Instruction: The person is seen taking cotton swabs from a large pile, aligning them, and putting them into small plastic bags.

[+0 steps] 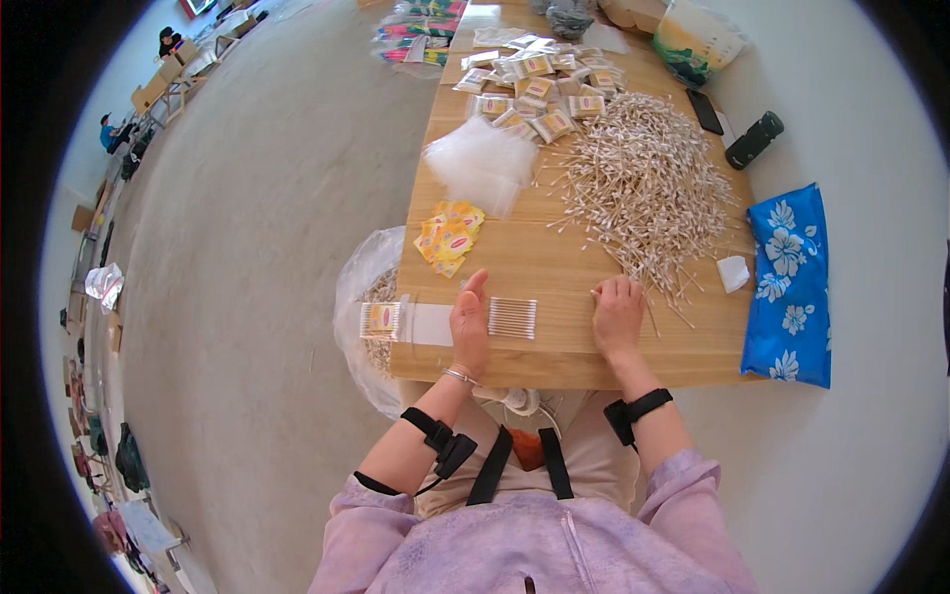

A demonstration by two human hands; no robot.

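Observation:
My left hand [470, 327] stands on edge on the table, its fingers stretched out and nothing held. Just to its right lies a neat row of cotton swabs [513, 319], side by side. Left of the hand, a white strip [429, 325] lies partly under it. Beyond that, at the table's left edge, is a clear packet of swabs [380, 322] with a yellow card. My right hand [618, 317] rests farther right with its fingers curled in; whatever they hold, if anything, is too small to name. A large heap of loose swabs [648, 178] spreads beyond it.
Yellow cards [450, 236] and clear plastic bags [482, 163] lie on the left, with filled packets [539, 89] behind. A phone [705, 112], a dark bottle [754, 141] and a blue flowered pouch [790, 287] line the right. A plastic sack [354, 287] stands beside the left edge.

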